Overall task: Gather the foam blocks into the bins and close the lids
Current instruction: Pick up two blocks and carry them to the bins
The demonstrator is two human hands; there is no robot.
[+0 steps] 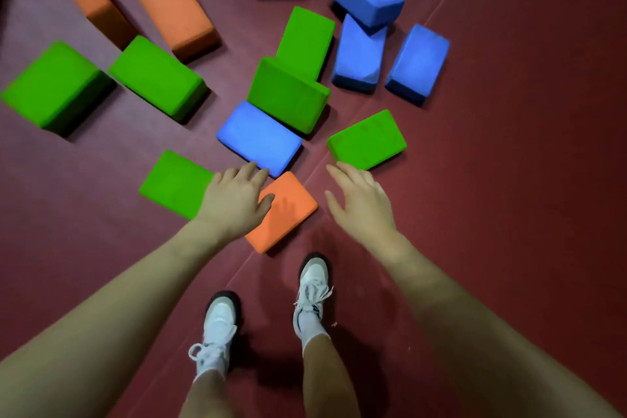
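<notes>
We look down on a dark red padded floor [509, 180], crossed by a thin diagonal seam, with foam blocks scattered across the upper half of the frame. At centre, our left hand [234, 200] hovers spread-fingered over the near edge of an orange block [288, 214], its thumb above the block's top face; whether it touches we cannot tell, and it grips nothing. Our right hand [361, 204] hangs open just to the right of that block, fingers splayed, holding nothing. A green block [174, 183] lies partly under the left wrist, a blue block [259, 137] sits just above the left fingertips, and another green block [366, 140] lies just beyond the right fingertips. Further up the frame, two green blocks [288, 95] lean together at centre, four blue blocks [363, 54] crowd the upper right, two green ones [101, 85] sit at left and orange ones [176, 13] at upper left. White laced sneakers [312, 295] stand at bottom centre.
</notes>
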